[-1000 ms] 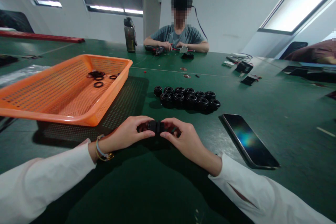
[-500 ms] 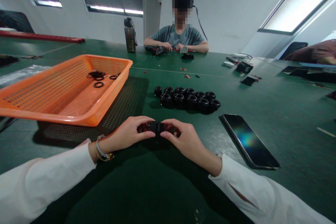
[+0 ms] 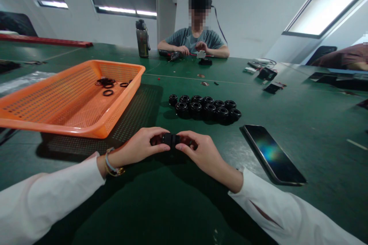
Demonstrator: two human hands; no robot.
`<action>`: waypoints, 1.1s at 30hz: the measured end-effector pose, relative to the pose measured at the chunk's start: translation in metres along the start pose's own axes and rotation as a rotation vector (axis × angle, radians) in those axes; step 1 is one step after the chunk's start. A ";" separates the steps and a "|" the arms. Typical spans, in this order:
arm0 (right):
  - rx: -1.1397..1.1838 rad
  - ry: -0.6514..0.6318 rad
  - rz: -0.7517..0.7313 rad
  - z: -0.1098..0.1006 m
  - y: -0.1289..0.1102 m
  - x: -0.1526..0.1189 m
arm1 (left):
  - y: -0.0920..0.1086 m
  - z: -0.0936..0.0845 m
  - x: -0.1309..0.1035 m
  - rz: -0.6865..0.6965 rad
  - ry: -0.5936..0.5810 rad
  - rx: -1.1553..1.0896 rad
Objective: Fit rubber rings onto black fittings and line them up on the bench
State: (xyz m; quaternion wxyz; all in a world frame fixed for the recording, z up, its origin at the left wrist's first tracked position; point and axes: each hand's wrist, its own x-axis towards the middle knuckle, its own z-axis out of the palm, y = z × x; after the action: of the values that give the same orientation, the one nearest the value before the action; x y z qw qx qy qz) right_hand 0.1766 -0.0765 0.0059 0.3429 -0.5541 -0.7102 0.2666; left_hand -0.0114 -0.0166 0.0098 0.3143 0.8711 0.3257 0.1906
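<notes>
Between my hands is a small black ribbed cylindrical fitting (image 3: pixel 171 140), held just above the green table. My left hand (image 3: pixel 146 143) pinches its left end between thumb and fingers. On its right end, my right hand (image 3: pixel 199 149) has a like pinch. The fingertips behind the fitting are partly hidden. Beyond my hands, several black round fittings (image 3: pixel 209 110) with holes in their tops stand close together in two rough rows. Several thin black rings (image 3: pixel 108 92) lie in the orange basket (image 3: pixel 106 128) to the left.
A phone (image 3: pixel 274 155) lies to the right of my right hand. Across the table (image 3: pixel 161 206) sits a person (image 3: pixel 195 40) behind a power tool (image 3: pixel 174 56), with a bottle (image 3: pixel 142 40) beside them. Small electronic parts (image 3: pixel 267 73) lie at the back right.
My hands and the black fitting keep the same position. Across the table, one of the other person's hands has risen slightly, near a small pale part.
</notes>
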 end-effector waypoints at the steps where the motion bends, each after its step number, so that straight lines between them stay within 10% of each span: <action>1: -0.001 -0.001 0.002 0.000 0.000 0.000 | 0.000 0.000 0.000 -0.002 -0.001 0.000; 33: -0.006 -0.011 0.028 0.001 0.000 0.002 | -0.001 -0.001 0.000 0.008 -0.027 -0.016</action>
State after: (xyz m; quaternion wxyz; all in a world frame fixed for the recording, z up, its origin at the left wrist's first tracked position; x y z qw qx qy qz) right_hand 0.1756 -0.0747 0.0062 0.3335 -0.5634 -0.7051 0.2724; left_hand -0.0120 -0.0154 0.0094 0.3251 0.8723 0.3163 0.1827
